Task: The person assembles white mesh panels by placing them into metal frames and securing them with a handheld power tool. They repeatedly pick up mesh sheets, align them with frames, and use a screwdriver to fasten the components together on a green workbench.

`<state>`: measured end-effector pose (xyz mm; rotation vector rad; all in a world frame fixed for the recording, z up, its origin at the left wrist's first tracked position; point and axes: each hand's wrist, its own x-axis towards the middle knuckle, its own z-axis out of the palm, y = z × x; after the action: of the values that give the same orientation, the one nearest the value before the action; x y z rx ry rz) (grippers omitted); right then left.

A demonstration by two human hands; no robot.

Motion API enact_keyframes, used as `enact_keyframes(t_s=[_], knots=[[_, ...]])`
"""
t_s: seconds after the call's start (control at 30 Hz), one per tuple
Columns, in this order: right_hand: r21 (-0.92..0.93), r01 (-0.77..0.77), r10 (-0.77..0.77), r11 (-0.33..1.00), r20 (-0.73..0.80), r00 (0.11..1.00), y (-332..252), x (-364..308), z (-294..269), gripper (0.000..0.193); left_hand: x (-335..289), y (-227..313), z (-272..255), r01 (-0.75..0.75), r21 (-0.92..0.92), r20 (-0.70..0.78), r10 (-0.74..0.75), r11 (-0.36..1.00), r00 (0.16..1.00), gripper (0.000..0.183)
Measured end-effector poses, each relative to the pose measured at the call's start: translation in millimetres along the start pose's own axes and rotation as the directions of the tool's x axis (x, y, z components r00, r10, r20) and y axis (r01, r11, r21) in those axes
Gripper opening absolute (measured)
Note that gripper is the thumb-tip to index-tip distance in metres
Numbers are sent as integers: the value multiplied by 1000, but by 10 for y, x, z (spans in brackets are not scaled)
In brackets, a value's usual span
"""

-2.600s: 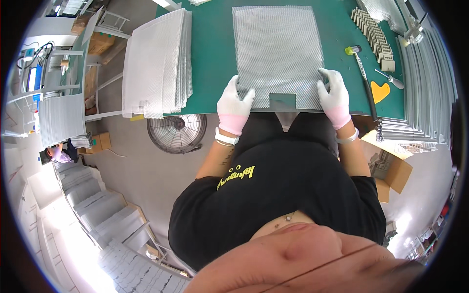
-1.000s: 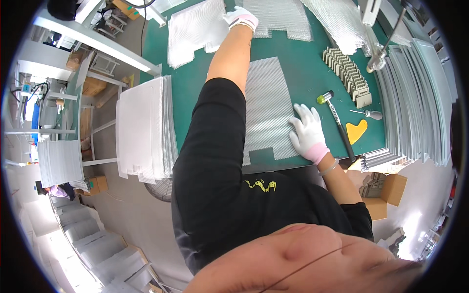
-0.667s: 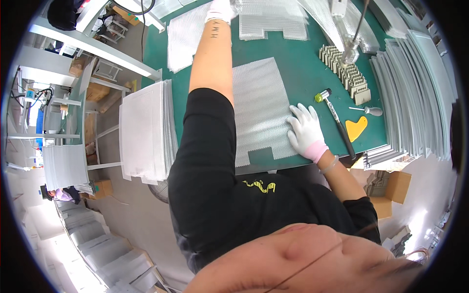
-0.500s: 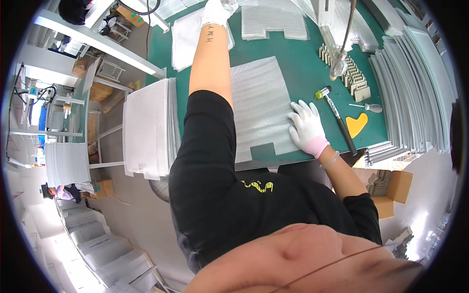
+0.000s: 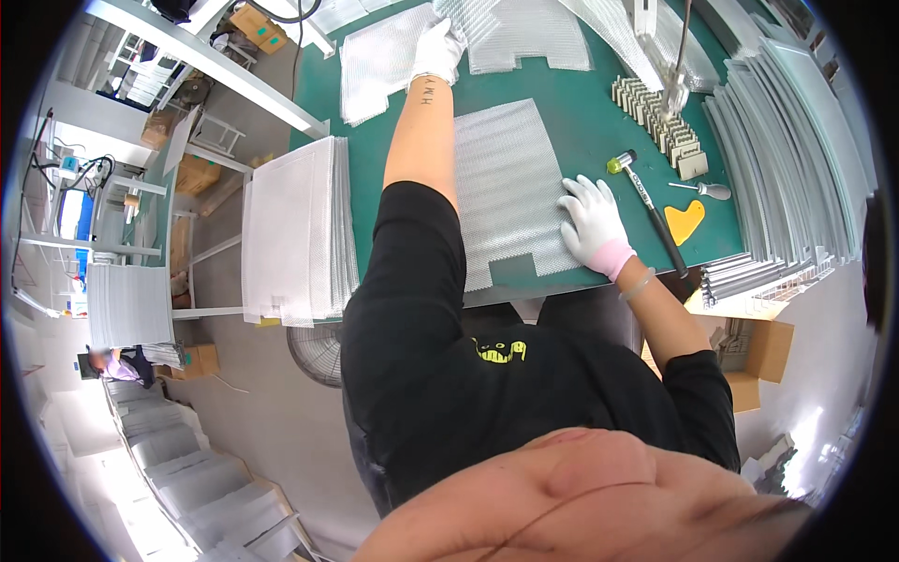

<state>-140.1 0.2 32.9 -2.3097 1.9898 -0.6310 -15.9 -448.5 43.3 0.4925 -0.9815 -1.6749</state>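
Note:
A pale mesh sheet (image 5: pixel 510 178) with a notch in its near edge lies flat on the green table before me. My right hand (image 5: pixel 596 225), in a white glove with a pink cuff, rests at its right edge, fingers spread. My left hand (image 5: pixel 437 53), also white-gloved, reaches to the far side of the table. Its fingers are closed at the edge of a clear mesh sheet (image 5: pixel 476 21), between a notched sheet (image 5: pixel 370 70) on the left and other mesh sheets (image 5: pixel 538 42) on the right. The fingertips are partly hidden.
Right of my right hand lie a hammer (image 5: pixel 654 211), a yellow scraper (image 5: pixel 685 223) and a screwdriver (image 5: pixel 702 190). Behind them stands a row of beige metal pieces (image 5: pixel 660 129). Stacked sheets flank me on the left (image 5: pixel 295 225) and right (image 5: pixel 782 150). A metal arm (image 5: pixel 672 89) hangs over the table.
My left hand has come back toward me and slightly right, with a mesh sheet's edge now showing at its fingers. My right hand stays at the near sheet's edge. The view has shifted a little.

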Motion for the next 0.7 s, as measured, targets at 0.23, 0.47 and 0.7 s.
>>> enact_keyframes(t_s=[0.23,0.47,0.7], knots=[[20,29,-28,999,-45,999,19,-5,6,35,-488,329,114,-63,-124,76,73,990,994,17],[313,83,-26,946,-181,983,113,-92,-65,41,-2429,1238,49,-719,689,648,520,-87,557,26],[994,-106,218,4,103,971,-215,-238,-675,87,-4260,1183,273,-72,328,-152,128,942,980,37]])
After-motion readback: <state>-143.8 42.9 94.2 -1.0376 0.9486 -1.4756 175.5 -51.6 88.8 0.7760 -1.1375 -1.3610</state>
